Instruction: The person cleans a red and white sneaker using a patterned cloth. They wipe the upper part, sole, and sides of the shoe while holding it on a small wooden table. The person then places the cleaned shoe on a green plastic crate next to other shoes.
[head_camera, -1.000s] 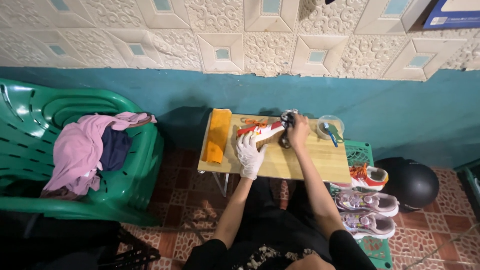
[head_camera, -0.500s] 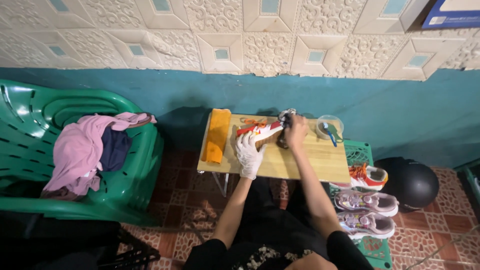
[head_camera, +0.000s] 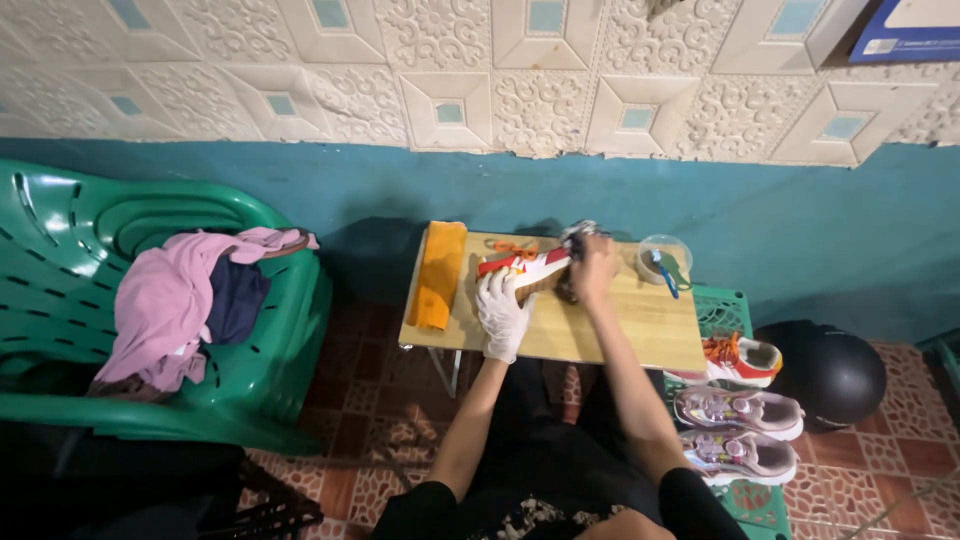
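Gloved in white, the left hand (head_camera: 503, 312) grips the side of a white sneaker with red and orange trim (head_camera: 525, 266), pinning it to the small wooden table (head_camera: 610, 335). The bare right hand (head_camera: 594, 268) is clenched around something dark at the shoe's heel end, too small to make out. Over the past second that right hand has slid slightly lower along the shoe while the left kept its hold, suggesting steady work on one spot. From left: a glossy green plastic chair (head_camera: 70, 230) heaped with soft pink and navy clothes (head_camera: 190, 300), a folded orange cloth (head_camera: 438, 274), a clear round tub (head_camera: 664, 259), more sneakers (head_camera: 738, 410) and a smooth black helmet (head_camera: 830, 372).
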